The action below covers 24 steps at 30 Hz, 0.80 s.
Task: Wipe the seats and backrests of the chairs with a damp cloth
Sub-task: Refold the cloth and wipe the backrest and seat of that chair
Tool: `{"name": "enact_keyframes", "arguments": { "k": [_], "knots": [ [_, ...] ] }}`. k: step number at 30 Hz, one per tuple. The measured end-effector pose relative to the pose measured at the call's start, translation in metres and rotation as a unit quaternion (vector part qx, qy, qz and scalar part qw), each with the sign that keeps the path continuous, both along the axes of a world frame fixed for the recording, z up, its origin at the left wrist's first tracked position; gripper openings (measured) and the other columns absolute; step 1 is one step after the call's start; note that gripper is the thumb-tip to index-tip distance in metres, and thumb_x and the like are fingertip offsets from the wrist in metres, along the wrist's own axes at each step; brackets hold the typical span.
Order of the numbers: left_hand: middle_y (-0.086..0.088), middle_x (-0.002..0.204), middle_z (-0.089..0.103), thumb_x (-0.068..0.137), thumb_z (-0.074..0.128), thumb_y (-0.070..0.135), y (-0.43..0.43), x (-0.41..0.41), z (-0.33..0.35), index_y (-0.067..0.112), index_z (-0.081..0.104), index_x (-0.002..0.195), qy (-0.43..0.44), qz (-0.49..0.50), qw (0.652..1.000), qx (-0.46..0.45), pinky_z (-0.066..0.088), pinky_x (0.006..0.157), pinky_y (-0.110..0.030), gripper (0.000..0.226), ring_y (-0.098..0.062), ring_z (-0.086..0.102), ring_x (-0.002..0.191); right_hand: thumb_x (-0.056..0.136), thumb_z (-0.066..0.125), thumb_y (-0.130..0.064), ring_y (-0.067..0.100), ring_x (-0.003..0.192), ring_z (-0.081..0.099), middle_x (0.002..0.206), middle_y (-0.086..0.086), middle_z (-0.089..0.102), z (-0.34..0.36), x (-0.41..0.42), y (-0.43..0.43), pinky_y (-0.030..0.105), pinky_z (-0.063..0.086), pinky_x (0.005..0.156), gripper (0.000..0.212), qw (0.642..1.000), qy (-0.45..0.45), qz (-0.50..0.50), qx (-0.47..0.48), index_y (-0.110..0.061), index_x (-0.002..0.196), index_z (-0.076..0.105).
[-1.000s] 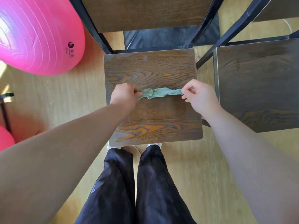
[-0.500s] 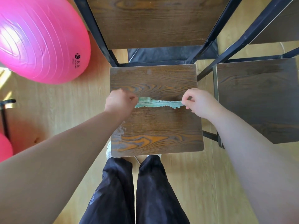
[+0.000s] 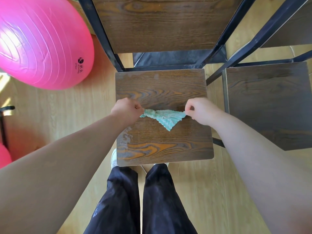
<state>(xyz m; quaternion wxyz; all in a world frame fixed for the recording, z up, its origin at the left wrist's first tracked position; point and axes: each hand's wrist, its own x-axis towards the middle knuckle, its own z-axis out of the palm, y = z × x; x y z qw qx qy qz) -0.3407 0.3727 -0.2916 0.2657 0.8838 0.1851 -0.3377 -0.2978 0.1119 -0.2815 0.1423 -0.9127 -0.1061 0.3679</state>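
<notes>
A small green cloth [image 3: 166, 118] hangs stretched between my two hands above the dark wooden chair seat [image 3: 162, 146] right in front of me. My left hand [image 3: 125, 110] pinches its left end and my right hand [image 3: 200, 110] pinches its right end. One corner of the cloth droops down in a point towards the seat. The chair's wooden backrest [image 3: 162, 24] stands behind the seat in a black metal frame. Pale wet streaks show on the seat's left and back edges.
A second chair seat [image 3: 270, 105] of the same wood stands close on the right. A large pink exercise ball [image 3: 38, 43] rests on the wooden floor at the left, and part of another pink ball [image 3: 4, 156] shows at the left edge. My legs stand at the seat's front edge.
The cloth was a tight twisted strip between my hands; now it has loosened and a triangular corner hangs down. The camera has tilted, so the chair sits lower in view.
</notes>
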Motion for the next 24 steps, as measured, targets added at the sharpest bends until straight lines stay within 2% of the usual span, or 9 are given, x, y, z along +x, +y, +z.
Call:
{"name": "enact_keyframes", "arguments": {
  "k": [4, 8, 12, 18, 21, 24],
  "knots": [
    [0.003, 0.085, 0.07, 0.093, 0.058, 0.025, 0.002, -0.003, -0.002, 0.017, 0.075, 0.091, -0.003, 0.047, 0.999, -0.018, 0.051, 0.055, -0.025, 0.019, -0.017, 0.059, 0.064, 0.097, 0.058, -0.024, 0.007, 0.062, 0.069, 0.08, -0.006, 0.072, -0.003, -0.004, 0.003, 0.025, 0.054, 0.06, 0.007, 0.975, -0.004, -0.201, 0.093, -0.023, 0.095, 0.064],
    [0.003, 0.082, 0.067, 0.091, 0.057, 0.022, 0.003, 0.0, 0.002, 0.02, 0.072, 0.086, -0.03, 0.113, 0.992, -0.038, 0.05, 0.053, -0.023, 0.016, -0.016, 0.058, 0.063, 0.094, 0.061, -0.017, 0.012, 0.063, 0.072, 0.071, -0.003, 0.073, 0.001, 0.002, 0.005, 0.04, 0.061, 0.072, 0.005, 0.932, -0.015, -0.322, 0.162, -0.017, 0.092, 0.065],
    [0.007, 0.076, 0.059, 0.093, 0.056, 0.024, 0.0, 0.004, 0.005, 0.013, 0.069, 0.089, -0.021, 0.138, 0.988, -0.068, 0.044, 0.052, -0.022, 0.018, -0.016, 0.052, 0.062, 0.094, 0.062, -0.015, 0.014, 0.067, 0.073, 0.073, -0.001, 0.073, 0.004, 0.009, 0.007, 0.043, 0.062, 0.074, 0.005, 0.921, -0.01, -0.348, 0.172, -0.017, 0.09, 0.065],
    [0.01, 0.086, 0.066, 0.087, 0.069, 0.02, -0.004, 0.017, 0.019, 0.024, 0.073, 0.078, -0.039, 0.216, 0.969, -0.115, 0.046, 0.058, -0.021, 0.011, -0.011, 0.06, 0.077, 0.094, 0.062, -0.011, 0.01, 0.074, 0.074, 0.087, 0.001, 0.073, 0.015, 0.017, 0.008, 0.035, 0.062, 0.076, 0.004, 0.888, -0.045, -0.405, 0.215, -0.011, 0.093, 0.066],
    [0.007, 0.08, 0.064, 0.086, 0.069, 0.018, -0.003, 0.025, 0.034, 0.022, 0.074, 0.08, -0.051, 0.244, 0.96, -0.128, 0.042, 0.055, -0.021, 0.008, -0.011, 0.057, 0.071, 0.093, 0.063, -0.009, 0.01, 0.077, 0.074, 0.09, 0.004, 0.073, 0.029, 0.022, 0.009, 0.033, 0.062, 0.077, 0.004, 0.865, -0.062, -0.432, 0.248, -0.007, 0.094, 0.066],
    [0.007, 0.084, 0.068, 0.087, 0.067, 0.017, -0.001, 0.033, 0.048, 0.024, 0.074, 0.081, -0.068, 0.243, 0.957, -0.14, 0.046, 0.058, -0.021, 0.012, -0.012, 0.061, 0.074, 0.092, 0.066, -0.01, 0.01, 0.079, 0.074, 0.086, 0.002, 0.075, 0.045, 0.027, 0.008, 0.032, 0.061, 0.081, 0.004, 0.852, -0.073, -0.445, 0.267, -0.008, 0.094, 0.067]
  ]
}}
